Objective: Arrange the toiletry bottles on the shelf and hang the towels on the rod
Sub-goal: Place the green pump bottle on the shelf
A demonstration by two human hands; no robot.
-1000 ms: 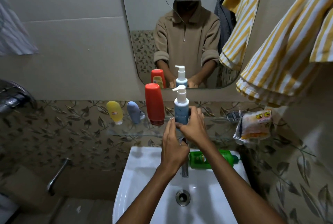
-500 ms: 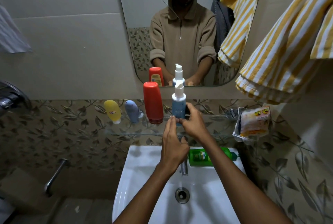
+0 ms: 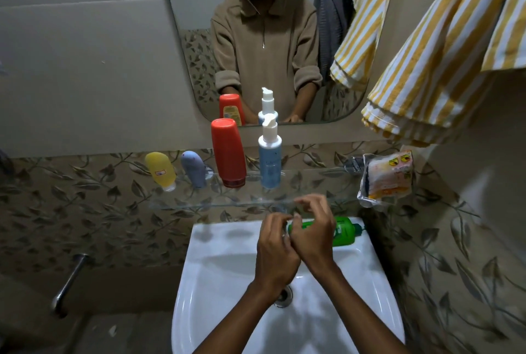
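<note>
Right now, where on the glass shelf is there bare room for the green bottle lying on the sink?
The free stretch of the glass shelf lies between the blue pump bottle and the packet at its right end. The left half is crowded: yellow bottle, grey-blue bottle and red bottle stand close together. The green bottle lies behind both hands.

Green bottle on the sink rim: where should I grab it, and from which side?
Probably the body of the green bottle, from above. It lies on its side along the sink rim, cap pointing right; the right hand hovers over its left part.
</note>
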